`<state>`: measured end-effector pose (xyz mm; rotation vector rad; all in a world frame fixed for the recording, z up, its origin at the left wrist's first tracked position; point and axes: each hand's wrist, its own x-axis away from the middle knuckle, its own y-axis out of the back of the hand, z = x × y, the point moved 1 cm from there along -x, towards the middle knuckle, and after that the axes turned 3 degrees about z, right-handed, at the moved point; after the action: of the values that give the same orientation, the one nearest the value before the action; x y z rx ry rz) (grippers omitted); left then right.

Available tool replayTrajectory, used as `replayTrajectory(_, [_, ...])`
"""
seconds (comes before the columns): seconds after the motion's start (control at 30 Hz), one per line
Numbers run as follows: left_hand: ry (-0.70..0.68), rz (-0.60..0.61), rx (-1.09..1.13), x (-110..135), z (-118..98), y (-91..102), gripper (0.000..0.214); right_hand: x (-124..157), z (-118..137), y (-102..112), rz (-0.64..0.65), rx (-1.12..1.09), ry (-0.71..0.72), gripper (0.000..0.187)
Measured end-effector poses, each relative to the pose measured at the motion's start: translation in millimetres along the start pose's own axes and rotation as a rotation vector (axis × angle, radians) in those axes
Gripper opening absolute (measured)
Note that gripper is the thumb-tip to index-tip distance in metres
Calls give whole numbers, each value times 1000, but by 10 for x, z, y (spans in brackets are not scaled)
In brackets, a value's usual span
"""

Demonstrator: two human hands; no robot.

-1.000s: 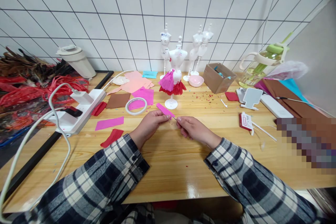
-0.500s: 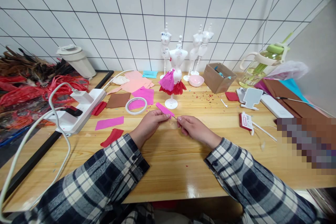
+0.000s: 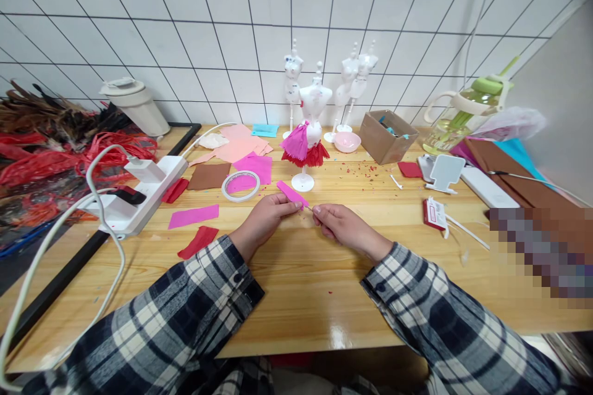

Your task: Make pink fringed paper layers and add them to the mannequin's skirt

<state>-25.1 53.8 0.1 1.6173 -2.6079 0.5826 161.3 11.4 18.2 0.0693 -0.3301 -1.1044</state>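
Between thumb and fingers, my left hand (image 3: 264, 220) pinches a narrow magenta strip of crepe-like paper (image 3: 288, 191), its free end pointing up and left. My right hand (image 3: 341, 226) is closed at the strip's right end, its fingertips on something thin and stick-like, too small to name. Just behind stands a white miniature mannequin (image 3: 315, 102) on a round base, wearing a red fringed skirt (image 3: 318, 155) with a magenta pleated piece (image 3: 295, 142) over its left side. A roll of white tape (image 3: 240, 198) lies left of the strip, around part of a magenta sheet (image 3: 262, 168).
More white mannequins (image 3: 292, 77) stand by the tiled wall. At left are a power strip (image 3: 146, 197), a magenta strip (image 3: 193, 216) and a red piece (image 3: 198, 242). To the right sit a pink bowl (image 3: 347, 143), a cardboard box (image 3: 384, 139) and a green-lidded bottle (image 3: 463, 111).
The magenta strip has shifted slightly right and down at its right end, near my right fingertips. Both hands stay almost where they were.
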Motion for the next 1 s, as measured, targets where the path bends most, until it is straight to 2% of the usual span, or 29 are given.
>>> replayTrajectory(0.5, [13,33,-4,-5,10,18,28,41,39,-11,8,-66,-86,49])
replayTrajectory(0.9, [-9,2,40,-3,-7,-8,26,41,55,2,31,-97,-77,46])
replayTrajectory(1.0, [-22,-35,71,4,-28,-31,24,23,24,-12,-2,-88,-71,45])
